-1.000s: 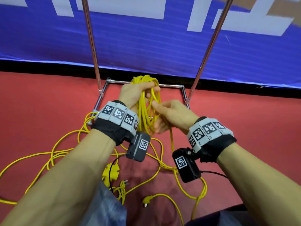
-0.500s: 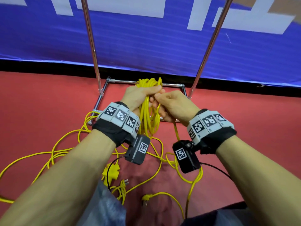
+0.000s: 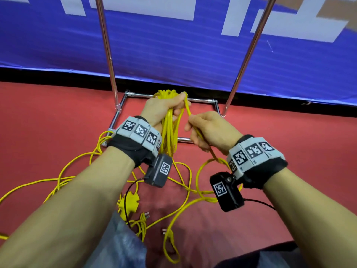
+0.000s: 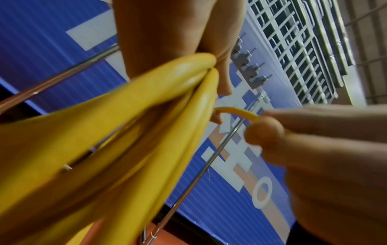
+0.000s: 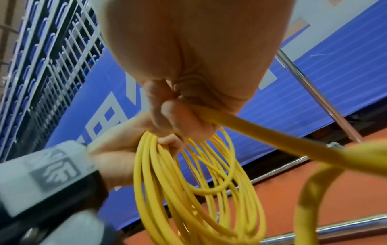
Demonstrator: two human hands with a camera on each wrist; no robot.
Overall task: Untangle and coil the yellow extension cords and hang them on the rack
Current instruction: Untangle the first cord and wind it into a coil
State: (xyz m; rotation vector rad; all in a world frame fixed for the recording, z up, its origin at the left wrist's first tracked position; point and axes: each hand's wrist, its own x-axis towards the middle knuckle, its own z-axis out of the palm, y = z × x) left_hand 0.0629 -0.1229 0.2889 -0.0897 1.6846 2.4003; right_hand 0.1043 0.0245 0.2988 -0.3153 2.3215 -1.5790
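My left hand grips the top of a coil of yellow extension cord, whose several loops hang below the fist. My right hand pinches a single strand of the same cord just right of the coil. That strand runs up to the left fist and back past my right wrist. Loose yellow cord lies tangled on the red floor, with a yellow socket block and plugs near my knees. The chrome rack stands right behind my hands.
The rack's two uprights rise from a low chrome base frame on the red floor. A blue banner backs it. Black camera cables trail from my wrists. A wire grid shows overhead.
My right hand has slid back from the coil along the strand, drawing it toward me and to the right. The left hand keeps its grip on the coil.
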